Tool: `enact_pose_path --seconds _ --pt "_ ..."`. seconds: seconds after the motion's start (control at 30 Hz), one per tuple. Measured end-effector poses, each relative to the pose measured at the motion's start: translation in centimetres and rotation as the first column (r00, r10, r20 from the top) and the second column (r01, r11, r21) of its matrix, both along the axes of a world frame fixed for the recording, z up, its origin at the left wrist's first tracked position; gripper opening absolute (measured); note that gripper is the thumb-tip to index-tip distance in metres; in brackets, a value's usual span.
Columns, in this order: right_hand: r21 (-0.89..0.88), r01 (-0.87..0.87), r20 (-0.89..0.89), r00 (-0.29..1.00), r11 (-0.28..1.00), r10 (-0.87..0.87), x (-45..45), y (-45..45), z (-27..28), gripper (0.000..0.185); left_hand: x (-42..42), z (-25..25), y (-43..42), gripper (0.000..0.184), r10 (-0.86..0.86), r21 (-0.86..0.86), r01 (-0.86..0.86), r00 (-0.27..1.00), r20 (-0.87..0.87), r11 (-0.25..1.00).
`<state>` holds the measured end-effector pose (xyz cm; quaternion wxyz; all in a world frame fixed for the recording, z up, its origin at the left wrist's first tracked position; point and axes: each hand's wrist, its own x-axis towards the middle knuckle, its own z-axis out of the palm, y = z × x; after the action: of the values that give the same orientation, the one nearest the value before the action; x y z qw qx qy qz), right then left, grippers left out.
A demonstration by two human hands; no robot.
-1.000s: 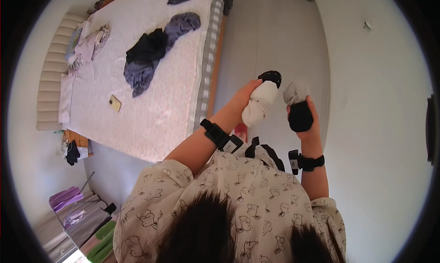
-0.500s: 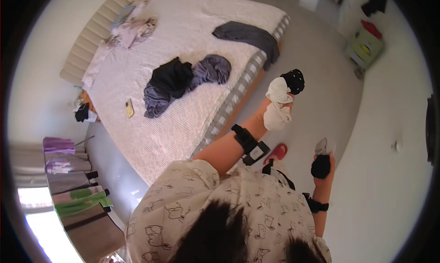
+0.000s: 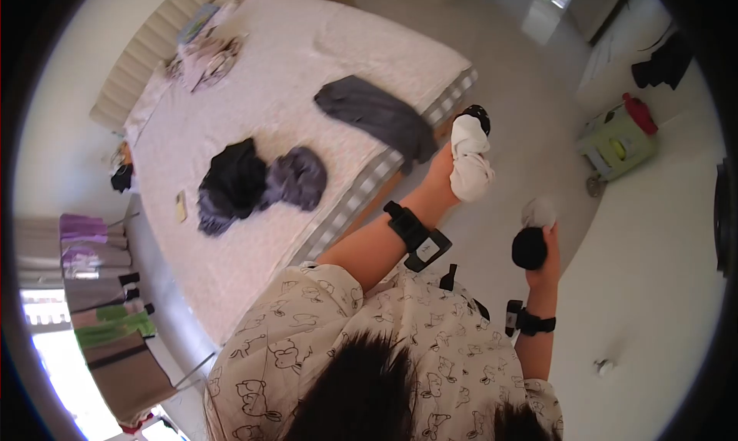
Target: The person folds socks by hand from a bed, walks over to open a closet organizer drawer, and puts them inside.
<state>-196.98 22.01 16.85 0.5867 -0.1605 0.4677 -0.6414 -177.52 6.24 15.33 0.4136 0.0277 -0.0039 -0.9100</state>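
My left hand [image 3: 440, 173] is closed around a bunch of balled-up socks: white ones [image 3: 470, 153] and, at the far end, a black one with light dots [image 3: 475, 116]. Most of its fingers are hidden behind the cloth. To the right, my right hand [image 3: 547, 268] grips a black balled sock [image 3: 530, 248] and a light grey one [image 3: 539, 212]. Both hands are held above the floor beside the bed, apart from each other. Each wrist wears a black strap.
At left stands a large bed [image 3: 269, 64] bearing dark grey trousers [image 3: 377, 114], a black and grey clothing heap [image 3: 238, 183] and a phone [image 3: 181, 207]. A green wheeled case [image 3: 615, 145] stands by the right wall. Laundry [image 3: 104, 287] hangs at lower left.
My view has turned and shifted forward, so the bed and clothes sit further left and the green case shows larger. Both hands still hold the socks; my right hand has risen slightly in view.
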Motion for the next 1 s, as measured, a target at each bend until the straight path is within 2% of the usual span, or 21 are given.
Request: enact_pose_path --seconds 0.07,0.1,0.13,0.2,0.27,0.37,0.43,0.47,0.5,0.53,0.57,0.6,0.63,0.67,0.73,0.77,0.83,0.87,0.9,0.93,1.0 --pt "0.000 0.058 0.022 0.998 0.998 -0.058 -2.9 -3.0 -0.6 0.051 -3.1 0.7 -4.2 0.022 0.056 0.011 -0.059 0.980 0.189 0.998" --pt "0.017 0.067 0.008 0.998 0.998 -0.067 -4.3 -3.9 -0.2 0.051 -4.5 1.2 -6.3 0.023 0.071 0.013 -0.076 0.971 0.227 0.997" --pt "0.040 0.123 0.028 0.992 0.992 -0.124 -5.6 -5.4 0.2 0.043 -6.3 1.9 -8.6 0.023 0.060 0.017 -0.065 0.973 0.221 0.998" --pt "0.071 0.192 0.057 0.979 0.979 -0.196 -7.9 -7.8 0.6 0.036 -9.5 3.9 -12.5 0.024 0.212 0.056 -0.285 0.817 0.536 0.957" --pt "0.173 0.293 0.164 0.933 0.940 -0.321 -11.1 -9.9 -0.2 0.022 -12.1 4.2 -16.4 0.025 0.219 0.021 -0.272 0.813 0.539 0.962" --pt "0.222 0.227 0.192 0.943 0.948 -0.271 -15.7 -13.9 -1.5 0.021 -15.8 2.8 -22.2 0.022 0.152 0.007 -0.173 0.879 0.451 0.985" --pt "0.239 0.176 0.211 0.950 0.955 -0.228 -18.6 -17.6 -2.1 0.024 -18.4 -0.2 -25.9 0.023 0.055 -0.131 -0.028 0.976 0.210 0.991" --pt "0.179 0.165 0.118 0.975 0.970 -0.187 -19.9 -20.0 -2.2 0.028 -19.9 -2.0 -27.9 0.023 0.069 -0.129 -0.041 0.974 0.216 0.991" --pt "0.123 0.139 0.026 0.989 0.983 -0.143 -21.4 -22.4 -2.4 0.033 -21.6 -3.4 -29.8 0.024 0.016 -0.127 0.002 0.990 0.142 0.992" --pt "0.114 0.114 0.037 0.992 0.987 -0.119 -23.1 -25.3 -2.6 0.033 -23.2 -4.5 -32.3 0.026 -0.032 -0.144 0.042 0.997 0.069 0.989" --pt "0.039 0.011 -0.002 1.000 0.999 -0.011 -25.1 -28.2 -2.6 0.037 -24.4 -3.8 -34.3 0.026 -0.009 -0.154 0.022 0.997 0.079 0.988" --pt "-0.026 -0.088 -0.045 0.995 0.996 0.086 -26.6 -30.5 -2.5 0.042 -25.4 -2.6 -35.2 0.026 -0.246 -0.040 0.244 0.930 -0.273 0.969" --pt "-0.026 -0.095 -0.026 0.995 0.995 0.094 -28.4 -33.4 -2.2 0.042 -26.8 -1.2 -36.6 0.027 -0.389 -0.008 0.483 0.696 -0.604 0.876" --pt "-0.035 -0.102 -0.016 0.995 0.994 0.101 -30.2 -36.1 -1.7 0.044 -28.5 -0.6 -38.2 0.027 -0.379 0.010 0.479 0.708 -0.596 0.878" --pt "-0.035 -0.140 0.008 0.990 0.990 0.140 -33.6 -41.4 -0.4 0.045 -31.2 0.5 -41.8 0.027 -0.541 -0.241 0.516 0.579 -0.610 0.822" --pt "-0.015 -0.162 0.025 0.986 0.987 0.162 -35.2 -43.8 0.5 0.044 -32.1 1.6 -43.0 0.027 -0.519 -0.223 0.497 0.602 -0.607 0.838" --pt "0.024 -0.206 0.068 0.977 0.978 0.204 -38.0 -48.1 0.7 0.042 -34.2 3.2 -44.7 0.025 -0.379 -0.040 0.437 0.725 -0.575 0.898" --pt "0.029 -0.207 0.065 0.977 0.978 0.204 -39.3 -50.2 0.7 0.042 -35.4 2.9 -46.2 0.025 -0.376 -0.038 0.436 0.723 -0.579 0.899" --pt "-0.008 -0.251 0.137 0.959 0.968 0.250 -40.8 -52.2 0.6 0.042 -36.8 2.3 -48.0 0.025 -0.263 0.049 0.302 0.890 -0.372 0.952" --pt "-0.044 -0.277 0.202 0.938 0.960 0.280 -42.3 -54.1 0.5 0.042 -38.2 1.3 -49.8 0.023 -0.229 0.075 0.259 0.932 -0.282 0.963" --pt "-0.089 -0.139 0.338 0.927 0.986 0.161 -43.6 -58.9 0.6 0.043 -41.0 -0.6 -53.8 0.023 -0.203 0.092 0.232 0.946 -0.253 0.968"
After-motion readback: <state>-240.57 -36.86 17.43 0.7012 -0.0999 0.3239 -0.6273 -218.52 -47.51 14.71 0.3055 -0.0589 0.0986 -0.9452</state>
